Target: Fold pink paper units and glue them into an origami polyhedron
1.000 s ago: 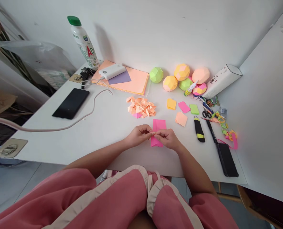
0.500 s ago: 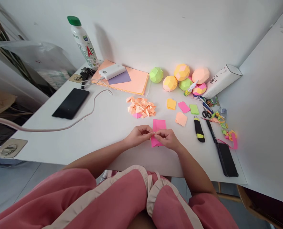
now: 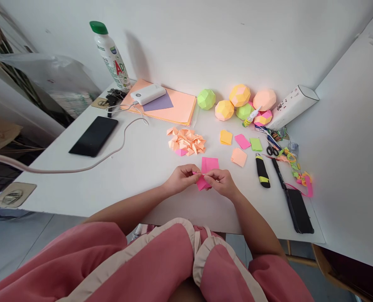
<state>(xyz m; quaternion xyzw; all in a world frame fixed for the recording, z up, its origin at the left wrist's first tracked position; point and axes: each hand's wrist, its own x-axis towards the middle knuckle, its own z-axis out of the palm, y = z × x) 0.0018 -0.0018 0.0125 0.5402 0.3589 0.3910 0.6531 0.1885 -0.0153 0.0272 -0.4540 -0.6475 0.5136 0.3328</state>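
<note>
Left hand (image 3: 183, 179), right hand (image 3: 220, 181): I see both grips pinched on pink paper (image 3: 202, 184).
Fold: uneven tugging could skew it.
Pink sheet (image 3: 210, 162), their twelve o'clock: knuckles could nudge it.

The folded pink piece (image 3: 202, 183) is smooth, matt paper, as are the heaped peach pieces (image 3: 189, 142), the small flat squares (image 3: 225, 137) and the faceted balls (image 3: 206, 99). The white table (image 3: 142, 167) looks smooth with a faint sheen, and on it are a phone (image 3: 93, 136) with a dark, glossy, glass-like face, a smooth white plastic power bank (image 3: 148, 94), a plastic bottle (image 3: 110, 58) with a green plastic cap (image 3: 98, 27), and a utility knife (image 3: 262, 167) with a dull black plastic handle. A thin, crinkled, see-through plastic bag (image 3: 63, 75) contrasts with soft, matt pink cloth (image 3: 161, 256) edged in gathered cream fabric (image 3: 199, 266).
</note>
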